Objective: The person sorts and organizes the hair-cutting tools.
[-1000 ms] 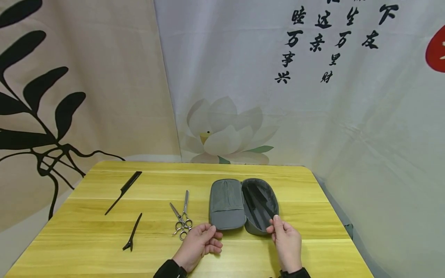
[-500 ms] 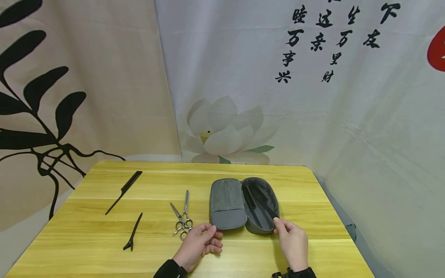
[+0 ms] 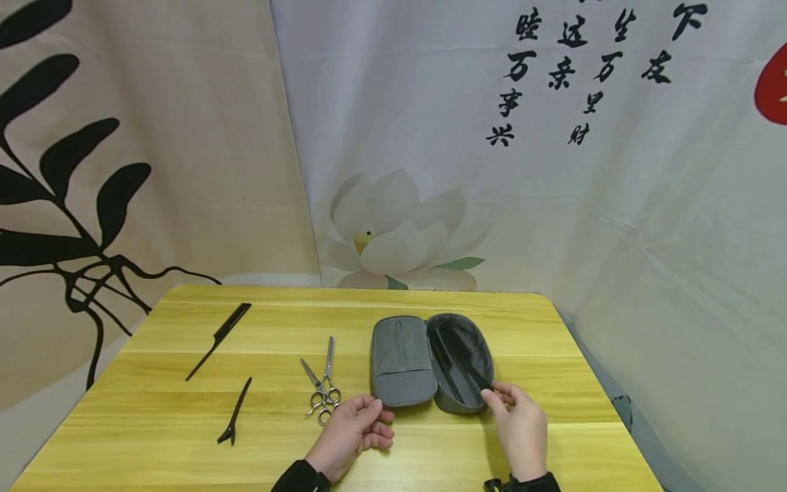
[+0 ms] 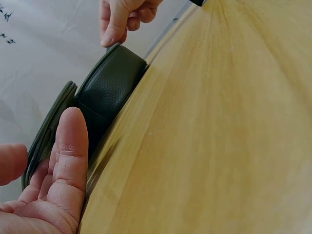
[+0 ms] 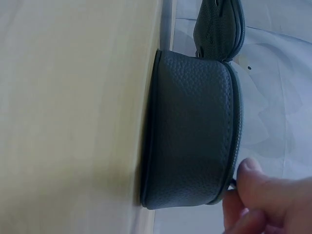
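A grey zip case [image 3: 402,389] lies unfolded on the table, its pocketed flap left and its deep half right. My left hand [image 3: 353,434] holds the flap's lower left corner between thumb and fingers; in the left wrist view the thumb [image 4: 10,163] is on one side of the flap. My right hand [image 3: 519,427] pinches the thin tail of a black comb [image 3: 476,372] at the deep half's lower right rim. Most of that comb is inside, beside another slim black item [image 3: 445,365]. In the right wrist view, the deep half's leathery side [image 5: 190,131] hides the contents.
Two pairs of scissors [image 3: 322,389] lie crossed left of the case, near my left hand. Further left are a black tail comb [image 3: 229,324] and a black hair clip [image 3: 236,410]. A printed cloth backdrop [image 3: 406,137] hangs behind the wooden table [image 3: 277,471].
My right hand has shifted slightly right and turned at the rim, and the comb in it has settled lower into the deep half. My left hand has stayed put.
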{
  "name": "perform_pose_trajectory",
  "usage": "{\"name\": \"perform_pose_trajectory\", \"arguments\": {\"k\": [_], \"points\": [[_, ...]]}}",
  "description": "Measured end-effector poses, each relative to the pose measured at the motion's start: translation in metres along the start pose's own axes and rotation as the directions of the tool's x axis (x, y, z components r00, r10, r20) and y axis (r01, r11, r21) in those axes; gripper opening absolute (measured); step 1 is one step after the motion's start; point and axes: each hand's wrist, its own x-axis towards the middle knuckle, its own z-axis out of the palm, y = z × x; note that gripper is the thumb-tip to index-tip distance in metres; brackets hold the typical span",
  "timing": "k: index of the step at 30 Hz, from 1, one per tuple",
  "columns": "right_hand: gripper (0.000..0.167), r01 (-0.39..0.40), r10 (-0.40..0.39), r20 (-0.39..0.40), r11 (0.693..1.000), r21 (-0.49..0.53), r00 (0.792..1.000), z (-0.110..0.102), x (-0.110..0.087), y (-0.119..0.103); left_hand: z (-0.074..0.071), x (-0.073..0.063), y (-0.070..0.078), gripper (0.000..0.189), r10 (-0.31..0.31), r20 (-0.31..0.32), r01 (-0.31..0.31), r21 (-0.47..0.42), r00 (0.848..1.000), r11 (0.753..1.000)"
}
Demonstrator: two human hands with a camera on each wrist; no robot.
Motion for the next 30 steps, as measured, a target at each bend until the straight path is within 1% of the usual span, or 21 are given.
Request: {"name": "perform_pose_trajectory", "arguments": {"k": [6, 10, 15, 20, 24, 30], "points": [[0.018, 0.082, -0.082, -0.051, 0.997, -0.011, 0.995, 0.0011, -0.0013, -0.0018, -0.0007, 0.0005, -0.0004, 0.038, 0.0, 0.002, 0.0, 0.0, 1.0, 1.0], [0.015, 0.147, -0.151, -0.082, 0.988, -0.054, 0.985, 0.0019, -0.0033, -0.0009, -0.0021, 0.0009, -0.0016, 0.039, 0.002, 0.003, -0.002, -0.003, 1.0, 1.0], [0.015, 0.212, -0.223, -0.098, 0.971, -0.113, 0.97, 0.0039, -0.0053, 0.0005, -0.003, 0.0009, -0.0026, 0.04, 0.004, 0.004, -0.004, -0.006, 1.0, 1.0], [0.015, 0.252, -0.269, -0.108, 0.956, -0.148, 0.957, 0.0053, -0.007, 0.0007, -0.0017, 0.0006, -0.0015, 0.04, 0.001, 0.003, -0.001, 0.0, 1.0, 1.0], [0.015, 0.272, -0.29, -0.107, 0.949, -0.159, 0.951, 0.0056, -0.0073, 0.001, -0.0011, 0.0002, -0.0001, 0.04, -0.002, 0.006, 0.002, 0.001, 1.0, 1.0], [0.016, 0.326, -0.342, -0.078, 0.93, -0.171, 0.936, 0.0065, -0.0077, 0.0013, -0.0007, -0.0009, 0.0007, 0.04, -0.003, 0.008, 0.003, -0.002, 1.0, 1.0]]}}
